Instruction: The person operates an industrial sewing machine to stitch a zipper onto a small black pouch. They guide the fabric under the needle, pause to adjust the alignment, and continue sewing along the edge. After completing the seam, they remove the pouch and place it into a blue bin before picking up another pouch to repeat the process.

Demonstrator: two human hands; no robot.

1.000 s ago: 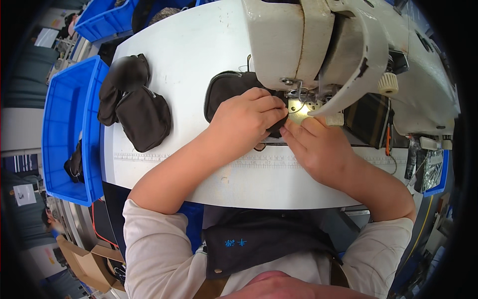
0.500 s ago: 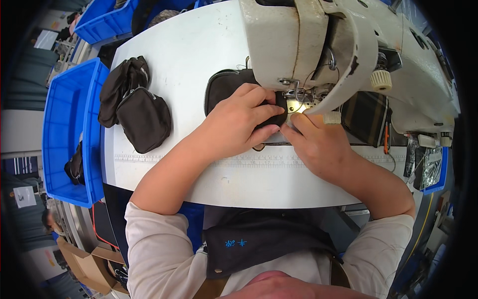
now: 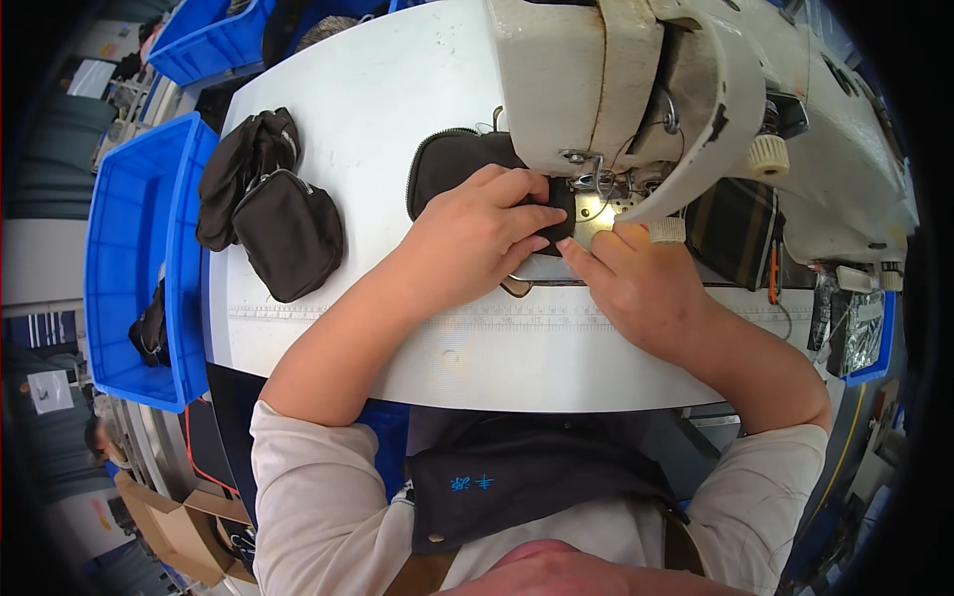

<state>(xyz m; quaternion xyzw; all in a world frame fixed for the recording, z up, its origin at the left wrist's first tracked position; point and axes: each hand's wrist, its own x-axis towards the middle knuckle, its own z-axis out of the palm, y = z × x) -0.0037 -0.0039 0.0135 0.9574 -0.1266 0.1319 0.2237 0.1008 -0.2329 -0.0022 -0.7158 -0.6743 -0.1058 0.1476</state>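
Note:
A dark brown zippered pouch [image 3: 452,171] lies on the white sewing table, its right end beside the lit needle plate [image 3: 593,213] of a sewing machine [image 3: 581,79]. My left hand [image 3: 482,223] rests over the pouch with fingers bent and pressed together, holding it down and gripping its near edge. At the pouch's near right corner, my right hand [image 3: 641,278] has its index fingertip against the fabric. The other right fingers are curled beside the plate, and its thumb is partly hidden. Between the hands and the machine head, part of the pouch is covered.
More dark pouches [image 3: 288,238] lie at the table's left. A blue bin [image 3: 144,248] stands beyond that edge, with another blue bin [image 3: 214,45] farther back. Along the near side runs a printed ruler [image 3: 397,320]. An orange-handled tool [image 3: 773,273] is at the right.
My right index finger has straightened toward the pouch's corner. My left thumb has drawn in slightly along the near edge. The pouch has barely moved.

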